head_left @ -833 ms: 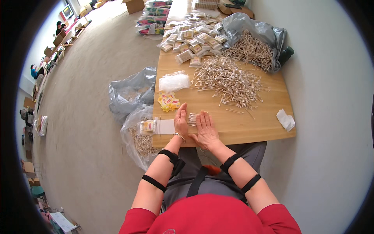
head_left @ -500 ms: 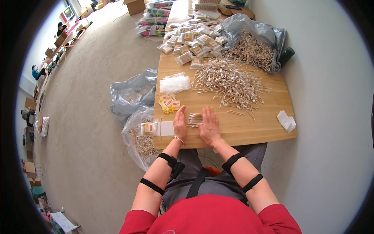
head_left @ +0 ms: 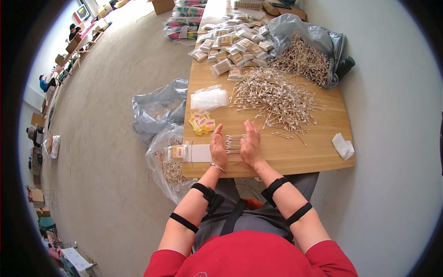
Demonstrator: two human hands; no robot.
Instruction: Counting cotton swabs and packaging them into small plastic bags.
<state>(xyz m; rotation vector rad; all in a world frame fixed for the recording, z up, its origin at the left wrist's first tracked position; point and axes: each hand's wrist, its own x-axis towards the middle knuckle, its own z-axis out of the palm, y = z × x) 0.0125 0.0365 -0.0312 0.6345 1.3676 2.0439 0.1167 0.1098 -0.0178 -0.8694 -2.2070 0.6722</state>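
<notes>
Between my two hands lies a neat row of cotton swabs on the wooden table, side by side. My left hand stands on edge at the row's left end, fingers stretched out. My right hand is at the right end, fingers straight, palm facing the swabs. Left of my left hand is a flat white card strip, with a clear packet of swabs beyond it at the table's left edge. A loose heap of swabs spreads beyond my right hand.
Yellow labels and clear plastic bags lie at the left. Filled swab packets pile up farther back, beside a grey bag of swabs. A crumpled tissue sits at the right. Plastic bags stand left of the table.
My right hand has turned more upright and come off the swabs' ends, so more of the row shows. The row looks more even. My left hand stays beside it.
</notes>
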